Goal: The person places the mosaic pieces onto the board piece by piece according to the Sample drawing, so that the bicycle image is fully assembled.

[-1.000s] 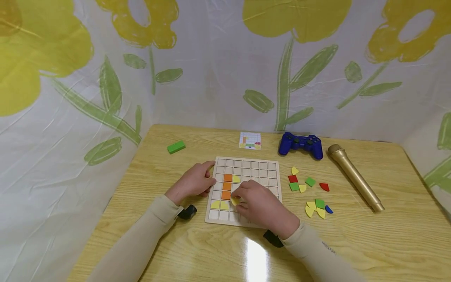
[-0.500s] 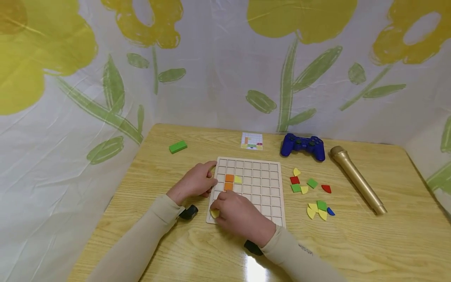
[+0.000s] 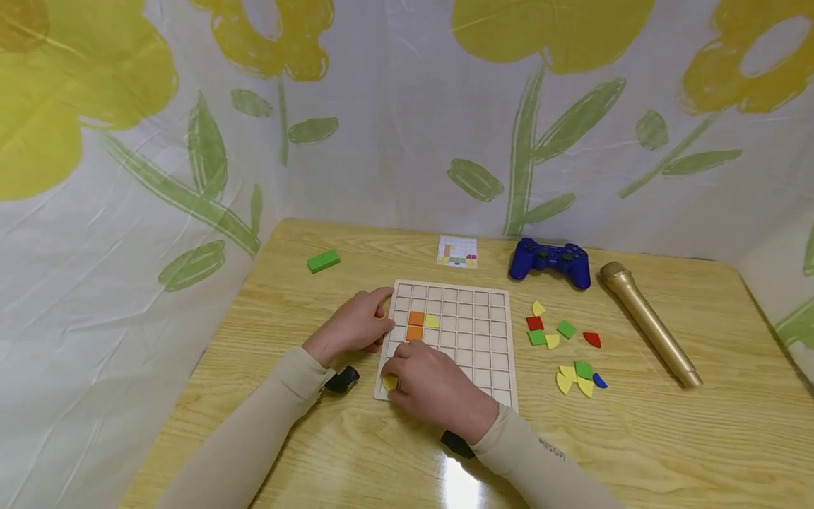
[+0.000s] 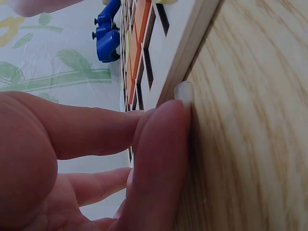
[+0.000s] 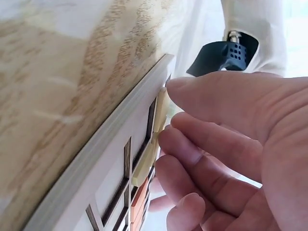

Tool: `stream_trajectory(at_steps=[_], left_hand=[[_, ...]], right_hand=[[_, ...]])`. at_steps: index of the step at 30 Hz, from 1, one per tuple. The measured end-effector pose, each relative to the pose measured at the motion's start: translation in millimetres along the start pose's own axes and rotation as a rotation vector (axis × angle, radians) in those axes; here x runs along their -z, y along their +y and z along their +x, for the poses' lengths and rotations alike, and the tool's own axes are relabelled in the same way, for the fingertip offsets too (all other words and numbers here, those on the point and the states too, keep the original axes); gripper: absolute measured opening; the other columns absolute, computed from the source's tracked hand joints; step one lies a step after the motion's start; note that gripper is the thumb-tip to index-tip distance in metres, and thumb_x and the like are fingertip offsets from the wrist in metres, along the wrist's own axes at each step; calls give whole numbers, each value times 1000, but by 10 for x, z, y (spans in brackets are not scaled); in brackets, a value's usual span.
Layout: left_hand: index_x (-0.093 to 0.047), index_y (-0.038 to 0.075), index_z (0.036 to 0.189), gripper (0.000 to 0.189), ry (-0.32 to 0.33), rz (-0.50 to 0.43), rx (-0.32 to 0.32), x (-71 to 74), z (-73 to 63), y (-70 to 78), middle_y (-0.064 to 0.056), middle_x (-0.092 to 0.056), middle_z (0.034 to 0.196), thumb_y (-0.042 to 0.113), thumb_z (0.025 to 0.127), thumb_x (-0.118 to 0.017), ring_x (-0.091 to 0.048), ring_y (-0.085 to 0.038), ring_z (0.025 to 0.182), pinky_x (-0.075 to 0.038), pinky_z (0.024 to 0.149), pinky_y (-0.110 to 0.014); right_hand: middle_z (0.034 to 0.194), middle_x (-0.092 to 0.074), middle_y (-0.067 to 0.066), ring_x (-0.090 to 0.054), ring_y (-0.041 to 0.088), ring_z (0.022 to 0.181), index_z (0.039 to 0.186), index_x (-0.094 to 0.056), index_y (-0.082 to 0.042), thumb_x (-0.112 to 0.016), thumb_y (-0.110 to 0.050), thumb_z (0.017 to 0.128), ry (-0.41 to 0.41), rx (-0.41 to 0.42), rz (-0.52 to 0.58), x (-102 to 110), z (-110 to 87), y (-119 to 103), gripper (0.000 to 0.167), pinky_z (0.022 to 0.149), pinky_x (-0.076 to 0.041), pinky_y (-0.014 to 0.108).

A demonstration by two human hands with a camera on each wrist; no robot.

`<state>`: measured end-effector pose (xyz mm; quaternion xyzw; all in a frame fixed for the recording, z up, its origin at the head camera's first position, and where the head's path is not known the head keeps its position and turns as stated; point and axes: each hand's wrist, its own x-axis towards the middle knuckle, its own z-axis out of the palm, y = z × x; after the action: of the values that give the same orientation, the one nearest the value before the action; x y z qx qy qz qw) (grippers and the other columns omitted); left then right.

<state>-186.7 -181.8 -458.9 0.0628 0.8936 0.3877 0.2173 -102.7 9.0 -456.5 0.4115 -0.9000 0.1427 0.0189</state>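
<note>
My left hand (image 3: 356, 324) holds the left edge of a wooden grid board (image 3: 483, 311). In the left wrist view its thumb and a curled finger (image 4: 161, 149) meet at the board's side. At the board's near left corner my right hand (image 3: 435, 382) pinches a yellow quarter-circle tile (image 3: 390, 382). The right wrist view shows the thumb on that tile, with another yellow tile (image 5: 143, 169) beside it. Orange square tiles (image 3: 416, 319) sit in a column, next to a yellow quarter-circle tile (image 3: 432, 322). My right hand hides part of the lower rows.
Loose yellow, green and red tiles (image 3: 566, 329) lie right of the board, with a blue tile (image 3: 600, 380). Behind the board are a pattern card (image 3: 458, 252) and a blue game controller (image 3: 550, 263). A gold microphone (image 3: 649, 322) lies far right; a green block (image 3: 323, 261), back left.
My right hand has moved left across the board to its near left corner, then stayed there over the last half second. The left hand keeps its place at the edge.
</note>
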Motion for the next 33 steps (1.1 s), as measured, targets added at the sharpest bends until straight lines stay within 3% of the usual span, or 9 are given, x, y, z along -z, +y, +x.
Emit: stream_trajectory(at_steps=[15, 33], left_hand=[[-36, 12, 168, 70, -6, 18, -11, 2, -1, -1, -8, -60, 89, 13, 104, -64, -65, -18, 61, -56, 55, -27], [-37, 15, 168, 71, -11, 8, 30, 16, 11, 36, -10, -58, 100, 14, 104, -66, -66, -20, 65, -57, 56, -26]], right_hand=[[89, -68, -5, -63, 15, 87, 95, -82, -20, -85, -17, 89, 11, -7, -22, -23, -2, -3, 8, 79, -57, 29], [88, -66, -5, -60, 15, 86, 92, -80, -19, -83, -17, 91, -18, -55, -15, 3, -5, -9, 4, 73, -54, 26]])
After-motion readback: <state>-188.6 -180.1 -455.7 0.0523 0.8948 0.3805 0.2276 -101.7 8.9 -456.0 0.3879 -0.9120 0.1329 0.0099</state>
